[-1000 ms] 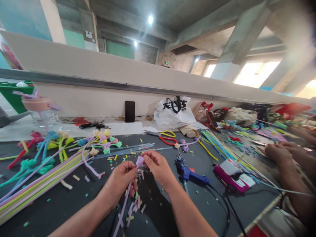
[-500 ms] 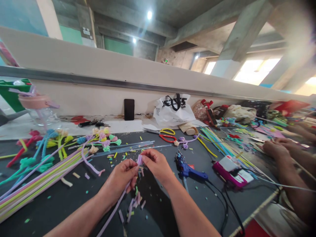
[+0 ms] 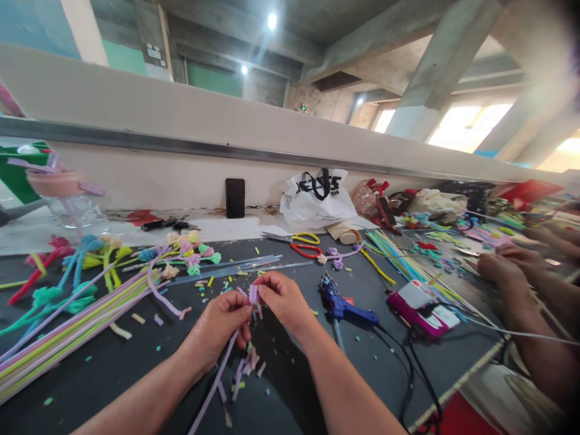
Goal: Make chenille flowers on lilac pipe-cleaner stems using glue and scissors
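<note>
My left hand pinches a long lilac fuzzy stem, whose tail hangs down toward the near edge of the dark table. Against the stem's upper end, my right hand holds a small folded lilac piece between thumb and fingers. The fingertips of both hands almost touch. Short cut pieces in lilac and pink lie below them. A blue glue gun rests to the right of my right hand, and scissors with red and yellow handles lie beyond it.
Bundled coloured stems and fuzzy flowers lie at the left. A phone leans on the back wall near a white bag. A magenta power strip with cables is at the right, beside another person's hands.
The view has shifted slightly, moving the scene a little to the left. Both hands keep their pinch on the lilac pieces, and the stem's hanging tail has swung slightly right.
</note>
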`<action>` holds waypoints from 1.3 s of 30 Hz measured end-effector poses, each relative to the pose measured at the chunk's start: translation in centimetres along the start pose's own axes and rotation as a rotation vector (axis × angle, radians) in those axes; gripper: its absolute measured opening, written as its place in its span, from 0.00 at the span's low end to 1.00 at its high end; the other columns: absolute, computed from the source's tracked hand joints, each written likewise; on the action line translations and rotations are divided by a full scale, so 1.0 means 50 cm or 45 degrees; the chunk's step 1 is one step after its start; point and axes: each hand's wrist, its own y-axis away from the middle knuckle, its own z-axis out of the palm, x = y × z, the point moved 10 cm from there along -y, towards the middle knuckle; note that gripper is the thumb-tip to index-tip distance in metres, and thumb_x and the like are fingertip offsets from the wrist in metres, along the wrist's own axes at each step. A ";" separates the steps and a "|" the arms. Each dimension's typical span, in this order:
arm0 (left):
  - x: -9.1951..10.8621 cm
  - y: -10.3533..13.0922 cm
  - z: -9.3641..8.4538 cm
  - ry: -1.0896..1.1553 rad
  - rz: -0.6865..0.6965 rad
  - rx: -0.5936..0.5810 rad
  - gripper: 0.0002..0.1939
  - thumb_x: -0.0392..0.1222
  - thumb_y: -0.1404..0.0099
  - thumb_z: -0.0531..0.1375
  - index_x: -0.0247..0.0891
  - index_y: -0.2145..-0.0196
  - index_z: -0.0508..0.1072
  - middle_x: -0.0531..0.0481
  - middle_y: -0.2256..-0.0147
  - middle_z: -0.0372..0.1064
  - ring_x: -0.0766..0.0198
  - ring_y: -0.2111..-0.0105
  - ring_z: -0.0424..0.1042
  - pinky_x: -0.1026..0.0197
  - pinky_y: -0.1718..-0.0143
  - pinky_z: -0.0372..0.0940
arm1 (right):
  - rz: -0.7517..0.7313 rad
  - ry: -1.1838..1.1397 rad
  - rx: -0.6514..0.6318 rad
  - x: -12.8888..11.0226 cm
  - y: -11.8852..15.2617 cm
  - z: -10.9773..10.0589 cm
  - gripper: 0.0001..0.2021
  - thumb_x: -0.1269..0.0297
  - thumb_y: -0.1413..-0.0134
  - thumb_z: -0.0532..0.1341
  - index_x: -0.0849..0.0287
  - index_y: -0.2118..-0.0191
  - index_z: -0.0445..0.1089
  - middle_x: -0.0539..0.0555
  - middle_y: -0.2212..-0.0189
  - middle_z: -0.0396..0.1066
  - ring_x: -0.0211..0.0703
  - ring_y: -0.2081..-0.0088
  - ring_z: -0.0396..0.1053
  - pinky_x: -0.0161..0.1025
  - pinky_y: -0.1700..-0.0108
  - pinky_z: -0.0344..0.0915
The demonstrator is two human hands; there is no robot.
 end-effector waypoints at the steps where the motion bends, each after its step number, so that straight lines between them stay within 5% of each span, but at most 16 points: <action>1: -0.003 -0.001 -0.002 0.005 0.000 0.004 0.10 0.45 0.46 0.59 0.36 0.75 0.63 0.56 0.88 0.64 0.71 0.89 0.61 0.70 0.85 0.55 | 0.002 0.010 0.004 0.001 0.000 -0.001 0.07 0.74 0.56 0.54 0.61 0.71 0.69 0.46 0.79 0.65 0.33 0.77 0.62 0.30 0.73 0.59; 11: -0.015 -0.011 -0.009 0.176 0.016 -0.040 0.11 0.44 0.45 0.60 0.35 0.75 0.63 0.55 0.86 0.65 0.72 0.87 0.62 0.70 0.85 0.57 | -0.022 -0.136 0.088 0.029 -0.012 -0.016 0.09 0.62 0.52 0.56 0.60 0.66 0.68 0.48 0.76 0.65 0.35 0.75 0.62 0.32 0.72 0.59; 19: -0.011 -0.011 -0.006 0.338 -0.038 -0.055 0.12 0.43 0.47 0.62 0.35 0.75 0.63 0.55 0.86 0.65 0.73 0.88 0.61 0.72 0.87 0.56 | -0.055 0.067 0.127 0.012 -0.005 -0.028 0.09 0.61 0.52 0.55 0.60 0.76 0.64 0.45 0.83 0.59 0.33 0.79 0.55 0.31 0.75 0.54; 39: -0.006 -0.010 -0.006 0.366 -0.067 -0.100 0.13 0.43 0.49 0.63 0.34 0.77 0.64 0.55 0.86 0.64 0.73 0.88 0.61 0.72 0.87 0.56 | 0.020 0.267 0.077 0.012 -0.002 -0.015 0.08 0.64 0.53 0.52 0.60 0.78 0.63 0.44 0.83 0.56 0.31 0.79 0.54 0.28 0.77 0.52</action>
